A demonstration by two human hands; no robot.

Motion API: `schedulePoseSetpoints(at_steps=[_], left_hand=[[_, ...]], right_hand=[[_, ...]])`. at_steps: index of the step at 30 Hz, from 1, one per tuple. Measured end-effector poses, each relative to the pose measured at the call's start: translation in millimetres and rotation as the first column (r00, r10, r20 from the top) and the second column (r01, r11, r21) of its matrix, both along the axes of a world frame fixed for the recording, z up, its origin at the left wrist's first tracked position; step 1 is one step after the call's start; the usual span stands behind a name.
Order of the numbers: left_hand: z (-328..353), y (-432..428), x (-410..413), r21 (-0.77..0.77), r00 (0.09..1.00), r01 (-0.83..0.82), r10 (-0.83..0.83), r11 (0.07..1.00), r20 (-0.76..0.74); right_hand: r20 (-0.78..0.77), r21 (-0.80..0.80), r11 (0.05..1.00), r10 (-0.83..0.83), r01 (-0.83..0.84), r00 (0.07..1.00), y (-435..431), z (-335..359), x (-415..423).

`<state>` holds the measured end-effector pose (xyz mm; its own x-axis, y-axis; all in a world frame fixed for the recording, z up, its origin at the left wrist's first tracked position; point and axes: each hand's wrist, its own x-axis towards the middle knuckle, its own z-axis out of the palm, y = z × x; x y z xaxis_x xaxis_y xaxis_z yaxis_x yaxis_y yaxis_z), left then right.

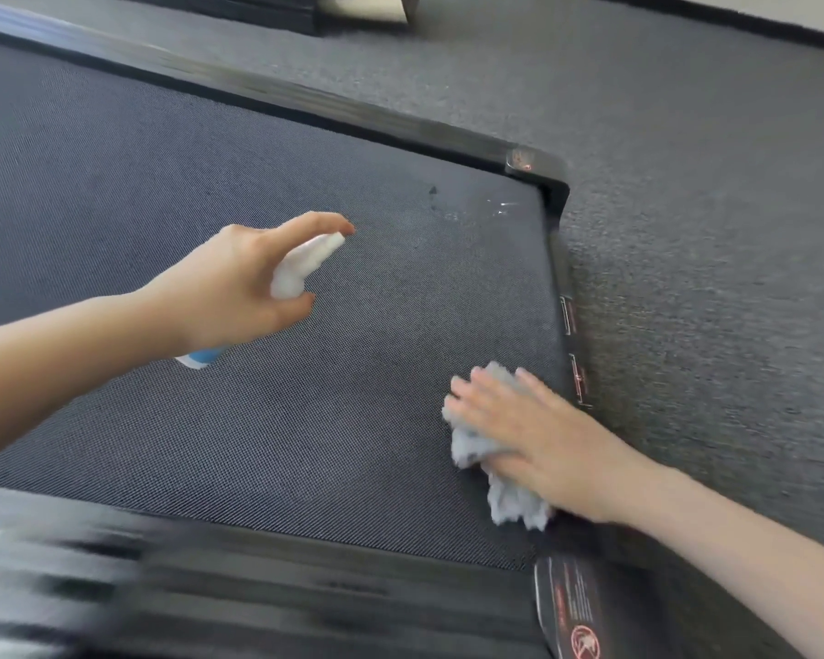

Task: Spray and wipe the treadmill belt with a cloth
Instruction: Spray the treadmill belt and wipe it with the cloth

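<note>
Our left hand [239,283] grips the white spray bottle [305,266]; our right hand [519,430], fingers spread, presses the crumpled grey cloth [476,444] near the dark woven treadmill belt's [210,183] end edge; droplets show, most wiping remains.

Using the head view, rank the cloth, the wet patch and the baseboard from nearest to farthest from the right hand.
1. Cloth, pressed under the right hand.
2. Wet patch, on the belt near its far corner.
3. Baseboard, far off at top right.

Open belt [210,183] between side rails [305,104]
</note>
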<state>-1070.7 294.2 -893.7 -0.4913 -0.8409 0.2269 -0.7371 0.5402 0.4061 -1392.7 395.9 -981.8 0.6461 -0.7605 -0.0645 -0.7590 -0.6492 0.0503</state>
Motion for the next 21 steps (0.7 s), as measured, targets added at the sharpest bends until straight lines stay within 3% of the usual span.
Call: schedulePoseSetpoints(at_steps=[4,9,11,14,18,21], left_hand=[[1.1,7.2,-3.6,0.004,1.000,-0.004,0.004,1.000,0.012],[6.0,16.2,-7.3,-0.009,1.000,-0.020,0.020,1.000,0.020],[9.6,21.3,-8.4,0.019,0.999,-0.047,0.046,0.999,0.022],[17.4,27.7,-9.2,0.047,0.995,-0.098,0.096,0.994,0.031],[40.1,29.9,-15.0,0.069,0.986,-0.152,0.147,0.986,0.073],[60.3,31.2,-14.8,0.071,0.984,-0.176,0.173,0.982,0.051]], right_hand=[[0.104,0.133,0.933,-0.347,0.333,0.932,-65.0,4.4,-12.7],[0.123,0.144,0.796,-0.604,0.588,0.788,-129.6,3.0,-9.9],[0.168,0.088,0.876,-0.482,0.474,0.860,-111.9,1.8,1.3],[0.243,0.100,0.985,-0.164,0.144,0.956,-48.2,3.8,27.0],[0.234,0.119,0.974,0.162,-0.194,0.959,13.6,4.9,60.0],[0.241,0.090,0.953,0.263,-0.291,0.934,19.4,8.0,80.0]])
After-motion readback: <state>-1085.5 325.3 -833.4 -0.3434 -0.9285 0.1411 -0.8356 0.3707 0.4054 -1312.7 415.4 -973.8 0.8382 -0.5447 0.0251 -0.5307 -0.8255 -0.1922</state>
